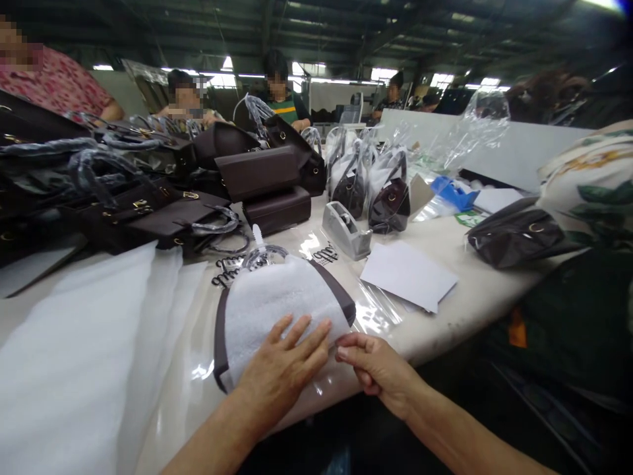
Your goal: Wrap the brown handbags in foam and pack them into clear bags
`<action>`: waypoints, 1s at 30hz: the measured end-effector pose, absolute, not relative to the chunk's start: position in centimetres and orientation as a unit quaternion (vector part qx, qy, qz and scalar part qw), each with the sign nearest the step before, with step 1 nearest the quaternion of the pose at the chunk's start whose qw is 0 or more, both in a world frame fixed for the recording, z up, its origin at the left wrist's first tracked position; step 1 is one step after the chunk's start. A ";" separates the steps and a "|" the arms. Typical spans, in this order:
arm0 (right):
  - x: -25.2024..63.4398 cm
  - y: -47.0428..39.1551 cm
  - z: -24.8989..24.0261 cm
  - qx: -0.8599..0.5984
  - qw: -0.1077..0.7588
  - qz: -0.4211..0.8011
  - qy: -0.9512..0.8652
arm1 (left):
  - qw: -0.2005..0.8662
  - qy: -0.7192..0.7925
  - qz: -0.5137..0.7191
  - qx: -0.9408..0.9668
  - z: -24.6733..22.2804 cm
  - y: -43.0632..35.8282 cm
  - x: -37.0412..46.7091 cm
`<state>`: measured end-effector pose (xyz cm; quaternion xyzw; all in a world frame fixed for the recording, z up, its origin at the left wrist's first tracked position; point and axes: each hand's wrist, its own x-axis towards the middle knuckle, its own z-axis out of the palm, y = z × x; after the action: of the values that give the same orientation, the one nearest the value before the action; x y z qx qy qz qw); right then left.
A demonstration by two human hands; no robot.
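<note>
A dark brown handbag (221, 330) lies on the table under a white foam sheet (277, 290), its sides showing past the sheet. My left hand (284, 359) rests flat on the sheet, fingers spread. At the sheet's lower right corner, my right hand (373, 366) has thumb and forefinger pinched together; what is between them, if anything, is too small to make out. Clear plastic bags (378, 316) with black lettering lie under the handbag. Its wrapped handles (264, 254) and a white tag strip (258, 236) stick out at the far end.
More foam sheets (74, 349) lie at left, below a pile of dark handbags (182, 211). Beyond my work stand a grey tape dispenser (346, 231), white cards (408, 274) and plastic-wrapped handbags (390, 198). A co-worker's patterned sleeve (588, 171) is at right, near another wrapped handbag (519, 231).
</note>
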<state>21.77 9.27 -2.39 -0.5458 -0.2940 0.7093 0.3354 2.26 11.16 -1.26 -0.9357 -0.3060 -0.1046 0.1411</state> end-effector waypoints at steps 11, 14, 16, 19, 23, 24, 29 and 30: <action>20.8 9.6 -4.4 -0.567 0.353 0.673 -0.319 | 0.128 -0.297 -0.108 -0.940 -1.6 11.4 2.2; 20.2 9.8 -5.4 -0.585 0.377 0.632 -0.342 | 0.128 -0.293 -0.100 -0.942 -1.3 11.4 2.4; 20.1 10.1 -6.3 -0.588 0.384 0.614 -0.360 | 0.127 -0.291 -0.097 -0.943 -1.2 11.5 2.5; 20.7 10.2 -6.8 -0.600 0.383 0.583 -0.391 | 0.124 -0.294 -0.087 -0.944 -1.1 11.4 2.5; 22.1 9.5 -4.5 -0.616 0.415 0.478 -0.469 | 0.121 -0.296 -0.101 -0.942 -1.4 11.5 2.5; 22.2 9.4 -3.6 -0.600 0.443 0.453 -0.488 | 0.121 -0.296 -0.105 -0.942 -1.5 11.5 2.4; 21.0 9.6 -1.1 -0.492 0.525 0.468 -0.514 | 0.135 -0.294 -0.114 -0.939 -1.5 11.2 2.1; 20.7 9.7 -0.9 -0.508 0.507 0.459 -0.523 | 0.136 -0.294 -0.115 -0.939 -1.4 11.0 2.2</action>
<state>20.69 9.65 -0.93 -0.5083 -0.5227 0.4594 0.5073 2.17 11.03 -1.41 -0.9392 -0.2937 -0.1148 0.1359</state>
